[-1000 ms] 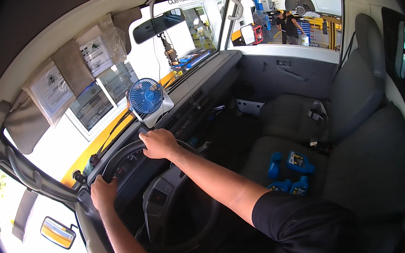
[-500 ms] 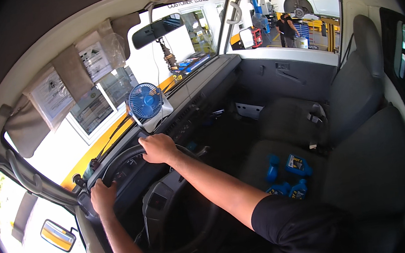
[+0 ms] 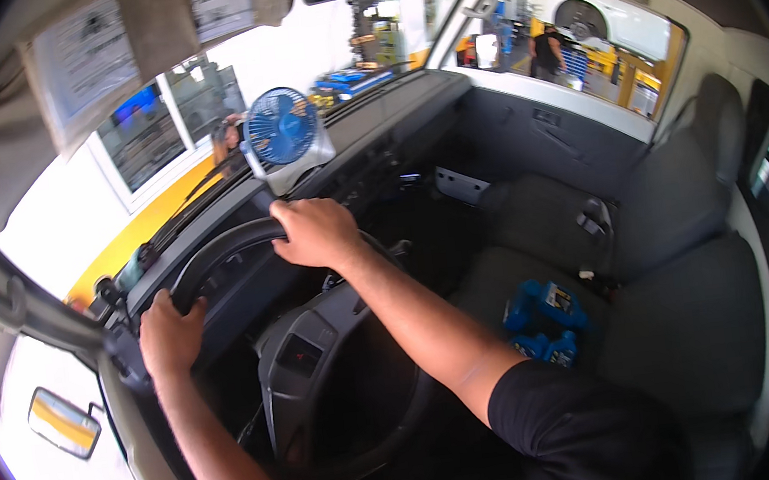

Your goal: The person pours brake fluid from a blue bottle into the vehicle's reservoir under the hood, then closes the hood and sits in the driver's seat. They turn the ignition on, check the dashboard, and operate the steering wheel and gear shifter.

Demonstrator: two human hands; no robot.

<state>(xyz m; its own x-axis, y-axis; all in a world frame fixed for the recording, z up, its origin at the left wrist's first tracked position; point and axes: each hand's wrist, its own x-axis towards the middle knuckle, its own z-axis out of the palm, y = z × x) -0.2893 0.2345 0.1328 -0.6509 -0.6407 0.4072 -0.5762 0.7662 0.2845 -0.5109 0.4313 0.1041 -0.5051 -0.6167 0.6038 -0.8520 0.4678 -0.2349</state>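
Both my hands hold the black steering wheel (image 3: 221,246) of a vehicle cab. On the rim's left side, my left hand (image 3: 170,336) is closed around it, the thumb pointing inward. My right hand (image 3: 318,233) grips the top of the rim, its fingertips partly hidden behind the wheel. Below my right forearm is the dark wheel hub (image 3: 308,356). A small blue and white fan (image 3: 281,127) stands on the dashboard (image 3: 371,115) just beyond my right hand.
Several blue bottles (image 3: 555,304) lie on the seat to my right, near a seat-belt buckle (image 3: 591,216). A side mirror (image 3: 63,422) hangs outside at left. A person in dark clothes (image 3: 548,52) stands beyond the passenger window. Papers in clear sleeves (image 3: 84,56) hang from the sun visor.
The view has tilted down and shifted, so the rear-view mirror sits higher in the picture. Both hands keep their hold on the steering wheel. One of two people outside is no longer visible.
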